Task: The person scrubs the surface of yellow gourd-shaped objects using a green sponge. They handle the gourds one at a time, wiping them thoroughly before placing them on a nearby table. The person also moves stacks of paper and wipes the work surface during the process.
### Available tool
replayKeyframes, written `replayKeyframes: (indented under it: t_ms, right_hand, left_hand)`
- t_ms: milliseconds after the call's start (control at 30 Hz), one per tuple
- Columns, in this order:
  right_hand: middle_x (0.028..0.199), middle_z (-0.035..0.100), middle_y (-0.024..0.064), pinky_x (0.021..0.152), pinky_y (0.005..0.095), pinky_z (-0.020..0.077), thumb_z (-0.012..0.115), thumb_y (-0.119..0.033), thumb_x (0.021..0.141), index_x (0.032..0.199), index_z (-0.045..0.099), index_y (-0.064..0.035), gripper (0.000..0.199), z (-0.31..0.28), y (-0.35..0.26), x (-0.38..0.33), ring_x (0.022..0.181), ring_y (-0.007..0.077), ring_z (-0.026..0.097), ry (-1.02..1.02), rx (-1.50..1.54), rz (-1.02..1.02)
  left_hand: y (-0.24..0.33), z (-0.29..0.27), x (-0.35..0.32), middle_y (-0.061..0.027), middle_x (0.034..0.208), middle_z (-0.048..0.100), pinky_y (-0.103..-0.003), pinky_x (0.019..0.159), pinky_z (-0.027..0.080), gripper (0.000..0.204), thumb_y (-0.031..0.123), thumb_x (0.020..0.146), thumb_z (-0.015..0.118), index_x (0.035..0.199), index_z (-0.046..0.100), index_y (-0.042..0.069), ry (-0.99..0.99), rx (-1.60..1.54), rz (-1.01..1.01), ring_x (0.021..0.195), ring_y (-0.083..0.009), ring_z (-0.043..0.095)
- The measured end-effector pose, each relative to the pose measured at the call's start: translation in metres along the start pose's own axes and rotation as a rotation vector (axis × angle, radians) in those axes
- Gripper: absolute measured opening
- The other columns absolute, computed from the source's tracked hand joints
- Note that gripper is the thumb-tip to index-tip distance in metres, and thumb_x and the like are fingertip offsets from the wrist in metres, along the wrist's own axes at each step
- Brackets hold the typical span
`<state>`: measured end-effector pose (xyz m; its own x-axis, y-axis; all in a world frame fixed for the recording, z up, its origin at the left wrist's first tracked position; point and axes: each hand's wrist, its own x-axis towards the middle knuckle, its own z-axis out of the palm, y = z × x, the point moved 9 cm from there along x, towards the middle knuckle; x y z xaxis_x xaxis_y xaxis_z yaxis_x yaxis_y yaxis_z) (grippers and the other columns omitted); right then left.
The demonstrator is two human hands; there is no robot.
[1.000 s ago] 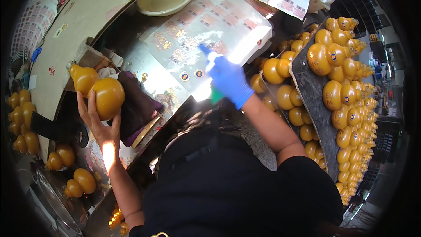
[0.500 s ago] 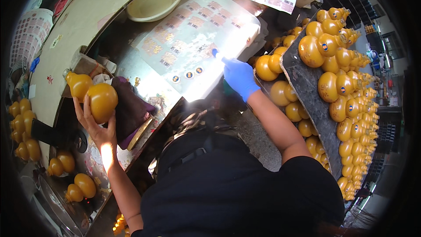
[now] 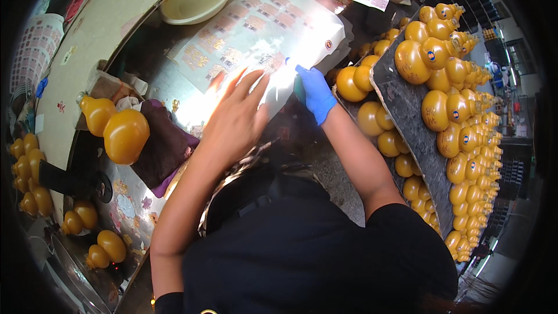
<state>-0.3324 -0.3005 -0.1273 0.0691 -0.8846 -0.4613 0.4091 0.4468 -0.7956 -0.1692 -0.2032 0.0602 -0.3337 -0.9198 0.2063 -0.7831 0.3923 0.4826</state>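
Sticker sheet (image 3: 244, 38) is upper centre of frame, lying at a slant, stickers (image 3: 195, 58) in clusters. Left hand (image 3: 235, 119): bare, fingers wide apart over the sheet's lower edge, nothing seen in it; contact unclear (motion blur). Right hand (image 3: 315, 94): blue glove (image 3: 319, 104), by the sheet's right edge, finger and thumb toward it; can't tell if they pinch anything (glare eats the fingertips).

Handling, my read: sheet is light, floppy, probably slick, creases easily. Hold by a bare margin; stickers likely thin, lift from a corner.

Gourd-shaped bottle (image 3: 126, 136) sits left of frame, tilted against a dark cloth (image 3: 154, 154), no hand on it. Looks rigid, glossy, likely slippery and breakable; cup the fat bulb, not the neck.
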Motion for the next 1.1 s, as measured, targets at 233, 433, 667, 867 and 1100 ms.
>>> replayKeyframes:
  t_ms: [233, 433, 667, 867, 1100]
  right_hand:
    - [0.083, 0.061, 0.0068, 0.061, 0.0273, 0.0470, 0.063, -0.014, 0.087, 0.100, 0.060, 0.0025, 0.021, 0.002, -0.011, -0.018, 0.069, 0.0142, 0.057, -0.008, 0.001, 0.019]
    - [0.085, 0.062, 0.0074, 0.062, 0.0262, 0.0470, 0.062, -0.011, 0.086, 0.095, 0.061, 0.0048, 0.018, 0.009, 0.005, -0.005, 0.070, 0.0135, 0.058, -0.003, -0.059, -0.013]
    - [0.081, 0.060, 0.0043, 0.057, 0.0269, 0.0465, 0.061, -0.018, 0.087, 0.100, 0.061, 0.0011, 0.023, 0.002, -0.005, -0.039, 0.065, 0.0119, 0.055, -0.132, -0.005, 0.086]
    - [0.078, 0.059, 0.0012, 0.052, 0.0246, 0.0434, 0.061, -0.022, 0.089, 0.099, 0.063, -0.0045, 0.020, -0.003, 0.009, -0.032, 0.058, 0.0059, 0.048, -0.149, 0.102, 0.210]
    - [0.087, 0.063, 0.0063, 0.069, 0.0269, 0.0476, 0.061, -0.006, 0.085, 0.097, 0.062, 0.0039, 0.016, -0.004, 0.003, -0.016, 0.077, 0.0141, 0.059, 0.006, -0.095, 0.044]
  left_hand:
    - [-0.041, 0.073, 0.028, -0.0081, 0.145, 0.040, -0.052, 0.111, 0.013, 0.050, 0.026, 0.092, 0.045, 0.137, 0.043, 0.006, -0.180, 0.246, -0.066, 0.141, -0.0257, 0.024]
    - [-0.033, 0.068, 0.010, -0.0072, 0.146, 0.040, -0.054, 0.111, 0.011, 0.050, 0.025, 0.090, 0.046, 0.137, 0.044, 0.006, -0.217, 0.224, -0.125, 0.141, -0.0265, 0.024]
    - [-0.045, 0.067, 0.009, -0.0068, 0.145, 0.041, -0.057, 0.110, 0.013, 0.048, 0.021, 0.089, 0.048, 0.136, 0.046, 0.009, -0.165, 0.085, -0.139, 0.141, -0.0281, 0.025]
    - [-0.037, 0.067, 0.017, -0.0076, 0.145, 0.040, -0.056, 0.110, 0.011, 0.045, 0.020, 0.090, 0.048, 0.135, 0.048, 0.014, -0.144, 0.025, -0.108, 0.141, -0.0292, 0.023]
    - [-0.029, 0.018, -0.015, -0.0125, 0.143, 0.042, -0.050, 0.110, 0.007, 0.041, 0.016, 0.090, 0.050, 0.131, 0.051, 0.013, -0.020, -0.118, -0.188, 0.142, -0.0315, 0.020]
